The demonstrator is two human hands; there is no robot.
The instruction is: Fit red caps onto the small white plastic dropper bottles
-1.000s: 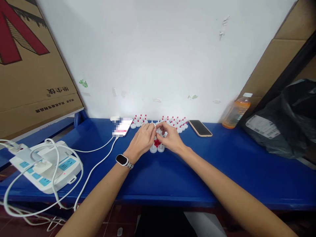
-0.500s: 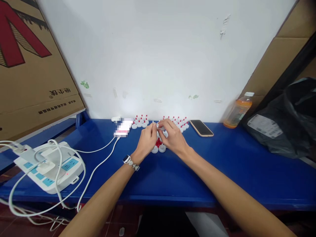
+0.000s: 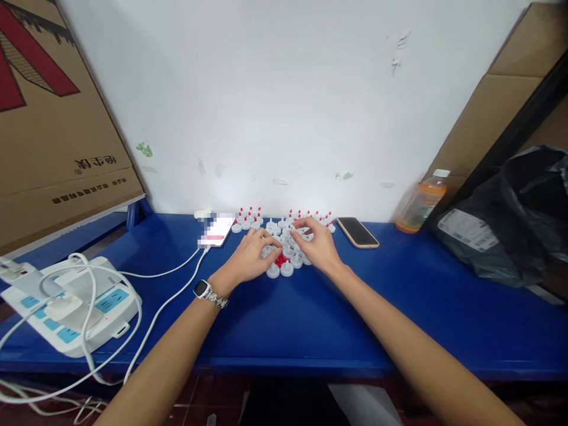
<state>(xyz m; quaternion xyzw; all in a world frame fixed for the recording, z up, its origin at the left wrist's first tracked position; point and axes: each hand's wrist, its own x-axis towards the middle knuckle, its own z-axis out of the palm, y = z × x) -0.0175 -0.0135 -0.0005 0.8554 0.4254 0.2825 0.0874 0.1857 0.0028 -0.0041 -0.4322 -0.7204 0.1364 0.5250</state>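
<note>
A cluster of white nozzle caps point(image 3: 286, 269) stands on the blue table, with small red tips point(image 3: 281, 259) heaped among them. My left hand point(image 3: 254, 254) reaches over the cluster's left side, fingers spread and thumb beside the red tips; nothing shows in its grasp. My right hand point(image 3: 317, 244) is at the cluster's right, thumb and forefinger curved close around what looks like a white cap; the hold is partly lost against the caps behind. White caps with red tips point(image 3: 247, 220) stand in rows at the back left, and more red-tipped caps point(image 3: 317, 216) at the back right, partly behind my right hand.
On the left lie a white power strip point(image 3: 73, 316) with looping cables and a plugged-in phone point(image 3: 217, 232). To the right are another phone point(image 3: 358, 232), an orange drink bottle point(image 3: 421, 201) and a black plastic bag point(image 3: 501, 213). A white wall point(image 3: 275, 106) rises behind.
My hands have come apart from where their fingertips met above the caps. The left moved left and down, its fingers spreading; the right stayed near the caps. The view shifted slightly.
</note>
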